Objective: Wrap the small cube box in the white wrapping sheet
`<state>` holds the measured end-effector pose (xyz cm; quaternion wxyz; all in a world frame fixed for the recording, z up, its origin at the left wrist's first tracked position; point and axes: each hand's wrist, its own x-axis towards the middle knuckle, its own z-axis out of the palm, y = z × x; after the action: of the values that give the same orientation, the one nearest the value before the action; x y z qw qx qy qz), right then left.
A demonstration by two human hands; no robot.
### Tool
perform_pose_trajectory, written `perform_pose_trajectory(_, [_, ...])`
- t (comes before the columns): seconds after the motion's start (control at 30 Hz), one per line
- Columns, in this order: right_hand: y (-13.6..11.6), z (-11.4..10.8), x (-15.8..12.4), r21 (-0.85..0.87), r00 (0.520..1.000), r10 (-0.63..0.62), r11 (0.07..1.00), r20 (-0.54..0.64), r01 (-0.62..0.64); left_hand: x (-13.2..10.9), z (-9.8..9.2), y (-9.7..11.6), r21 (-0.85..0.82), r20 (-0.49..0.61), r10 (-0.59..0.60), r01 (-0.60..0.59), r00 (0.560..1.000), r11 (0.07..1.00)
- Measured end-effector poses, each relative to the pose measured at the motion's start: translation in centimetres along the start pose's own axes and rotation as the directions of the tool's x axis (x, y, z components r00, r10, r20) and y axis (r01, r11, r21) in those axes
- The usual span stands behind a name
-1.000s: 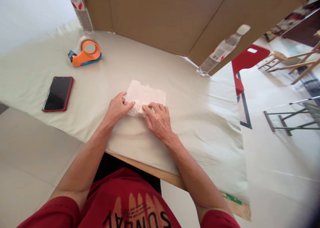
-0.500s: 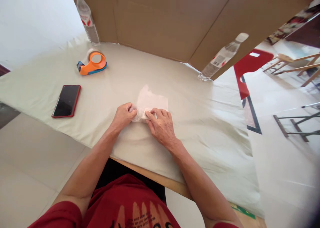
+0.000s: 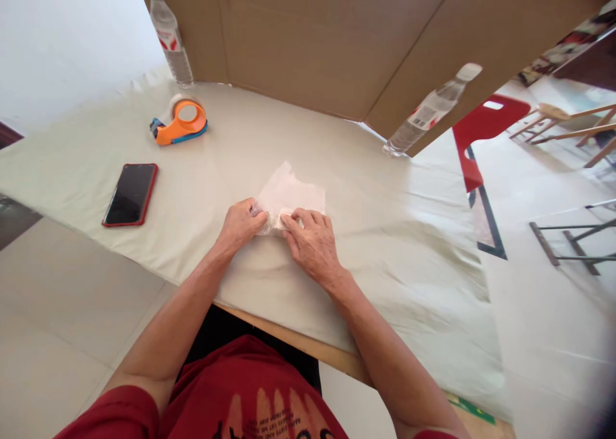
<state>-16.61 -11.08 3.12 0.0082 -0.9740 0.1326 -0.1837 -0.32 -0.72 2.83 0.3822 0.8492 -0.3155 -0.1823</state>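
Note:
A thin, whitish, see-through sheet (image 3: 291, 192), perhaps plastic film or bubble wrap, lies on the cloth in front of me, its near edge bunched up. My left hand (image 3: 242, 221) is closed on the left end of the crumpled part, fingers curled and thumb pressed in. On the right end, my right hand (image 3: 312, 237) pinches the same sheet between thumb and fingers, its other fingers bent over the film. Whether something is wrapped inside the bunched part I cannot tell, as my fingers cover much of it.
Left on the cloth-covered table (image 3: 356, 323) are a phone (image 3: 129, 194) with a red edge and an orange-and-blue tape dispenser (image 3: 180, 121). Two water bottles, one left (image 3: 171, 41) and one right (image 3: 430, 111), stand against an upright cardboard panel (image 3: 317, 41). Beyond is a red chair (image 3: 486, 124).
My left hand has shifted slightly right, and the left part of the sheet has spread out toward it. My right hand keeps nearly the same place and grip.

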Motion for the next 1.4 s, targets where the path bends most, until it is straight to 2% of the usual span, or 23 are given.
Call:
perform_pose_trajectory(0.17, [0.0, 0.0, 0.1, 0.007, 1.0, 0.008, 1.0, 0.023, -0.008, 0.0, -0.2, 0.0, -0.002, -0.012, 0.011, -0.011, 1.0, 1.0])
perform_pose_trajectory(0.37, [0.0, -0.1, 0.1, 0.01, 1.0, 0.008, 1.0, 0.029, -0.009, 0.0, -0.2, -0.1, -0.068, 0.046, 0.007, -0.004, 0.999, 0.998])
perform_pose_trajectory(0.5, [-0.1, -0.1, 0.1, 0.007, 1.0, 0.004, 1.0, 0.028, -0.004, 0.1, -0.1, -0.1, -0.097, 0.038, 0.007, -0.003, 0.999, 0.995])
perform_pose_trajectory(0.8, [-0.2, -0.1, 0.2, -0.014, 1.0, -0.009, 1.0, 0.026, 0.009, 0.0, -2.0, 2.2, 0.037, 0.089, 0.006, -0.009, 0.996, 0.999])
perform_pose_trajectory(0.93, [-0.3, 0.0, 0.2, -0.017, 1.0, -0.007, 1.0, 0.024, 0.008, 0.2, -1.9, 3.7, -0.04, 0.15, -0.033, 0.04, 0.988, 0.998])
perform_pose_trajectory(1.03, [-0.3, 0.1, 0.2, -0.017, 1.0, 0.001, 1.0, 0.018, -0.001, 0.3, -1.5, 4.6, -0.158, 0.217, -0.036, 0.071, 0.976, 0.985])
perform_pose_trajectory(1.13, [-0.3, -0.1, 0.2, 0.0, 1.0, 0.005, 1.0, 0.025, -0.005, 0.1, -1.3, 4.7, -0.312, 0.288, -0.062, 0.155, 0.956, 0.937])
perform_pose_trajectory(1.2, [-0.3, -0.4, 0.2, 0.024, 0.999, 0.006, 1.0, 0.04, -0.007, -0.2, -1.3, 4.4, -0.388, 0.295, -0.072, 0.188, 0.953, 0.902])
perform_pose_trajectory(1.3, [-0.2, -1.0, 0.3, 0.098, 0.998, 0.011, 0.995, 0.061, -0.017, -0.7, -0.8, 3.4, -0.4, 0.237, -0.003, 0.1, 0.971, 0.911])
perform_pose_trajectory(1.33, [-0.1, -1.1, 0.2, 0.132, 0.998, 0.016, 0.991, 0.065, -0.024, -0.9, -0.4, 3.0, -0.371, 0.195, 0.056, 0.021, 0.979, 0.928])
perform_pose_trajectory(1.4, [0.2, -1.2, 0.2, 0.21, 0.998, 0.027, 0.977, 0.063, -0.04, -1.2, 0.7, 2.3, -0.257, 0.03, 0.207, -0.193, 0.978, 0.947])
